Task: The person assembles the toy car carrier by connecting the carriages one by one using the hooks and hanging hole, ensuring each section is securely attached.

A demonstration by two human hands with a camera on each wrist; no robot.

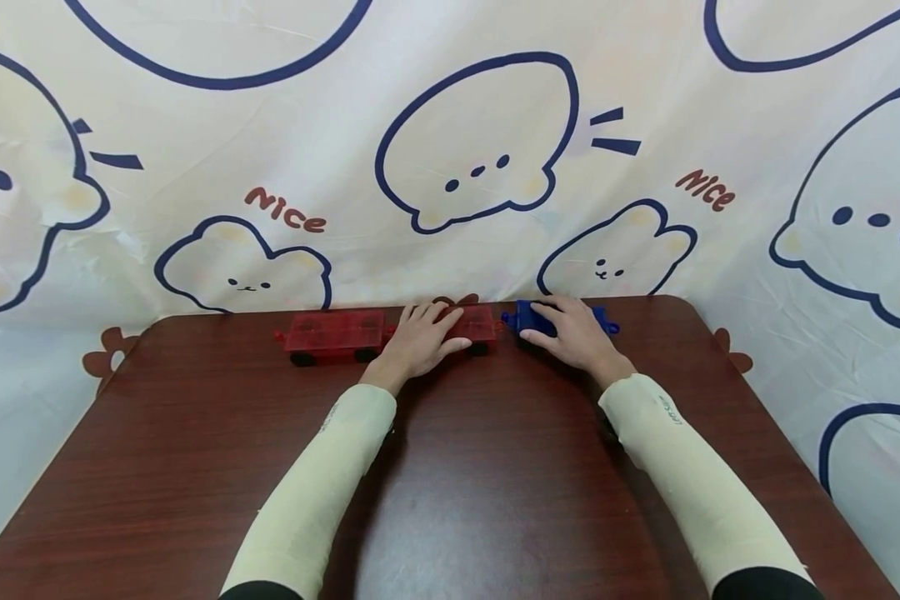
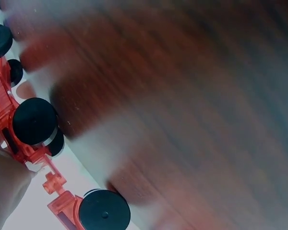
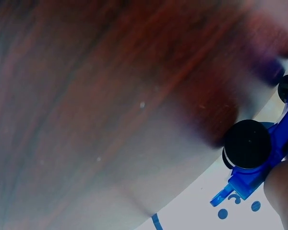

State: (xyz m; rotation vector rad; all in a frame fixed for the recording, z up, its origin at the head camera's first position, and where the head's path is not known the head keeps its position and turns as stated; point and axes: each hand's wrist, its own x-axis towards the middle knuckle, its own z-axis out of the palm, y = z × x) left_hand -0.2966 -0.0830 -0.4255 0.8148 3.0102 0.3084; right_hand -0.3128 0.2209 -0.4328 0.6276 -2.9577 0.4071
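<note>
Two red see-through toy train cars with black wheels stand in a row along the table's far edge. My left hand (image 1: 417,346) grips the right red train car (image 1: 482,323) from above, covering much of it. To its left stands the other red train car (image 1: 337,332); a coupling (image 2: 53,182) joins the two in the left wrist view. My right hand (image 1: 573,335) holds a smaller blue train car (image 1: 525,317), thumb on the near side. The blue car's free-end hook (image 3: 222,195) shows in the right wrist view. Whether the blue and red cars are hooked is unclear.
The dark brown wooden table (image 1: 480,500) has its far edge right behind the cars. A white curtain (image 1: 465,258) with blue cartoon outlines hangs behind and at both sides.
</note>
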